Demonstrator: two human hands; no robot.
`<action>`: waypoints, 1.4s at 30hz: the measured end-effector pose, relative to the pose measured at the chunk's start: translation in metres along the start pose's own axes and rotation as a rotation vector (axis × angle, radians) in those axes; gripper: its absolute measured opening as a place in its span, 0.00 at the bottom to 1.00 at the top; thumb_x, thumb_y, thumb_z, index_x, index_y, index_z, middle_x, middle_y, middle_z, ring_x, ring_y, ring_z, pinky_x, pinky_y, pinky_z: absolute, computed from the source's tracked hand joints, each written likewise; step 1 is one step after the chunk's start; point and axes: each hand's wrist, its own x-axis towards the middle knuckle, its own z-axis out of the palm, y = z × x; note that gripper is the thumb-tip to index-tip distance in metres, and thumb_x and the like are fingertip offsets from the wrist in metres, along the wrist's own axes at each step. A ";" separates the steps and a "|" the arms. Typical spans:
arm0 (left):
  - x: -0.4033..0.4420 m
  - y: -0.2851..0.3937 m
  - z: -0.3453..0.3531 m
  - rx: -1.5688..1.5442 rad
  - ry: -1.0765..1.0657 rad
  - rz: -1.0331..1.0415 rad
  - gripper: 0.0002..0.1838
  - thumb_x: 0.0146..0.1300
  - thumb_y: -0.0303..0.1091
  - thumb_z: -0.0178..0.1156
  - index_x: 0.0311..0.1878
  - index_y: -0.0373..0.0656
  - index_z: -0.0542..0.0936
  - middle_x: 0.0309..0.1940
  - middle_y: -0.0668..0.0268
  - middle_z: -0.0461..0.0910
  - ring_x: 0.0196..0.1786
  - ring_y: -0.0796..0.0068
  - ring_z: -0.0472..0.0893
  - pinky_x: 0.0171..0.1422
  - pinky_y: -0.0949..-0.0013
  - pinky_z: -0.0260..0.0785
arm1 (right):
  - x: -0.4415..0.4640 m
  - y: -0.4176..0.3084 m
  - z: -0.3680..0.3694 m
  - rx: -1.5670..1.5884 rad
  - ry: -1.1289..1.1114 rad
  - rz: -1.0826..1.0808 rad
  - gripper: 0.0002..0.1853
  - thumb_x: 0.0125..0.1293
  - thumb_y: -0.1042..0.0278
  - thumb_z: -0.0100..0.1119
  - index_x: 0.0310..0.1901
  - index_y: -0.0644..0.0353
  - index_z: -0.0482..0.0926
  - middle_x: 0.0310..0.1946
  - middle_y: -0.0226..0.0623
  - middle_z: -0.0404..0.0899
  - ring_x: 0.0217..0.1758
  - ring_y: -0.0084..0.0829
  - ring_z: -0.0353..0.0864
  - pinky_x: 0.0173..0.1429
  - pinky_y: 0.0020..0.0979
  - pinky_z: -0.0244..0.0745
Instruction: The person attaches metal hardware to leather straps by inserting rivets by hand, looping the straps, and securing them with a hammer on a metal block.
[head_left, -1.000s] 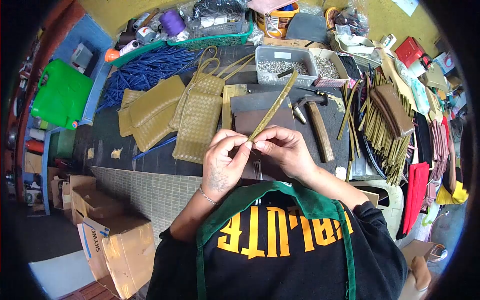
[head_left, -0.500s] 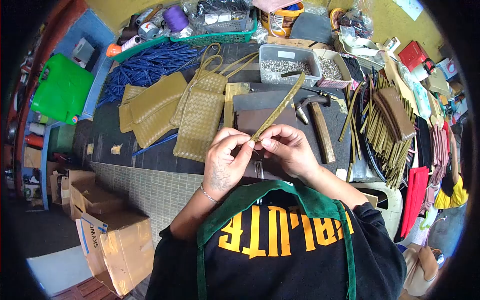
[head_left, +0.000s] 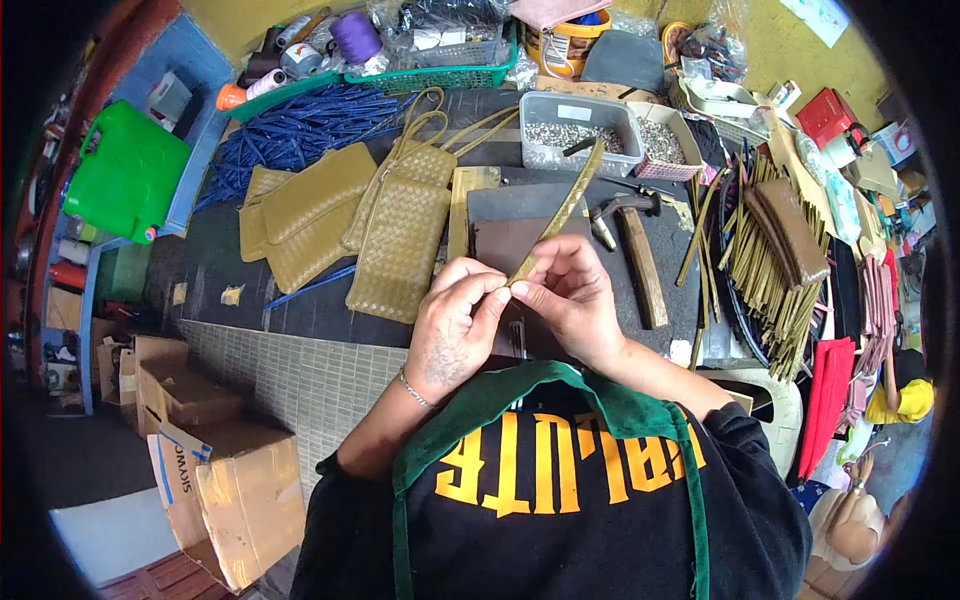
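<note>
1. The left hand (head_left: 455,315) pinched the lower end of an olive strap (head_left: 567,208) between thumb and forefinger; its other fingers were folded close together behind, probably to make the grip firm.

2. The right hand (head_left: 580,305) met it at the same end. Its thumb and forefinger pressed on the strap, while the remaining fingers were bent and a little spread, perhaps so that they did not cover the small place where both thumbs worked.

3. The strap was in the air above a brown mat (head_left: 500,237), between the two hands. It leaned up and to the right, its far end free, maybe because only the lower end needed control. A dark piece showed near that far end; I could not tell if it was attached.

4. A hammer (head_left: 642,265) lay right of the mat, its handle toward the person, which seemed convenient for reaching.

5. Behind, a clear box (head_left: 545,158) kept small metal pieces (head_left: 560,137) together, presumably because loose ones would scatter.

6. Woven olive pouches (head_left: 400,250) lay overlapping on the left, and a bundle of olive strips (head_left: 760,262) lay on the right, seemingly to leave the middle for the hands.
</note>
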 end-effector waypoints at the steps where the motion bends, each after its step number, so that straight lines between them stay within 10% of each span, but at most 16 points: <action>1: 0.000 0.001 -0.001 0.004 -0.014 -0.003 0.04 0.49 0.23 0.55 0.29 0.33 0.72 0.26 0.59 0.71 0.30 0.64 0.73 0.33 0.71 0.65 | 0.001 -0.003 0.001 0.008 0.015 0.011 0.13 0.51 0.82 0.54 0.39 0.60 0.66 0.26 0.26 0.68 0.29 0.14 0.67 0.34 0.15 0.65; 16: -0.006 0.001 -0.001 -0.109 -0.030 -0.083 0.04 0.48 0.24 0.58 0.24 0.35 0.73 0.22 0.64 0.71 0.26 0.74 0.72 0.31 0.76 0.63 | 0.026 -0.025 -0.036 -0.077 -0.455 0.162 0.14 0.56 0.79 0.49 0.45 0.61 0.66 0.31 0.29 0.73 0.38 0.17 0.71 0.43 0.20 0.66; 20: -0.013 -0.009 -0.005 -0.206 0.001 -0.149 0.03 0.50 0.22 0.56 0.24 0.32 0.74 0.24 0.66 0.70 0.29 0.81 0.69 0.34 0.80 0.62 | 0.120 -0.018 -0.128 -0.604 0.123 -0.058 0.04 0.53 0.74 0.54 0.32 0.62 0.74 0.25 0.33 0.76 0.30 0.22 0.75 0.36 0.24 0.70; 28: -0.012 -0.016 -0.009 -0.330 0.007 -0.270 0.03 0.49 0.23 0.58 0.25 0.34 0.74 0.23 0.66 0.72 0.28 0.79 0.70 0.32 0.78 0.62 | 0.222 0.075 -0.218 -1.813 -0.221 0.337 0.09 0.40 0.62 0.55 0.23 0.57 0.79 0.25 0.44 0.77 0.30 0.41 0.76 0.37 0.34 0.70; 32: -0.009 -0.015 -0.010 -0.360 0.025 -0.305 0.03 0.48 0.22 0.58 0.24 0.34 0.74 0.24 0.65 0.72 0.28 0.78 0.71 0.32 0.77 0.63 | 0.235 0.059 -0.201 -1.771 -0.294 0.370 0.13 0.44 0.68 0.49 0.32 0.64 0.77 0.34 0.47 0.75 0.40 0.42 0.75 0.45 0.36 0.68; 34: -0.010 -0.016 -0.010 -0.377 0.019 -0.356 0.03 0.48 0.22 0.58 0.24 0.34 0.74 0.24 0.65 0.72 0.28 0.78 0.71 0.33 0.77 0.63 | 0.214 0.026 -0.174 -1.178 -0.248 0.106 0.13 0.41 0.76 0.54 0.34 0.61 0.76 0.27 0.38 0.77 0.31 0.28 0.74 0.36 0.26 0.69; 36: -0.009 -0.020 -0.008 -0.348 0.030 -0.287 0.03 0.48 0.21 0.58 0.24 0.33 0.74 0.24 0.65 0.72 0.28 0.79 0.70 0.32 0.78 0.63 | 0.189 -0.013 -0.146 -0.889 -0.489 0.307 0.20 0.41 0.78 0.56 0.41 0.60 0.72 0.34 0.33 0.73 0.33 0.26 0.72 0.40 0.25 0.68; 42: -0.006 -0.005 -0.008 -0.329 -0.036 -0.334 0.02 0.48 0.21 0.58 0.25 0.34 0.75 0.25 0.64 0.73 0.28 0.79 0.72 0.30 0.79 0.63 | 0.151 0.023 -0.139 -1.298 -0.200 -0.294 0.09 0.49 0.71 0.57 0.33 0.61 0.75 0.28 0.39 0.72 0.31 0.37 0.73 0.36 0.31 0.69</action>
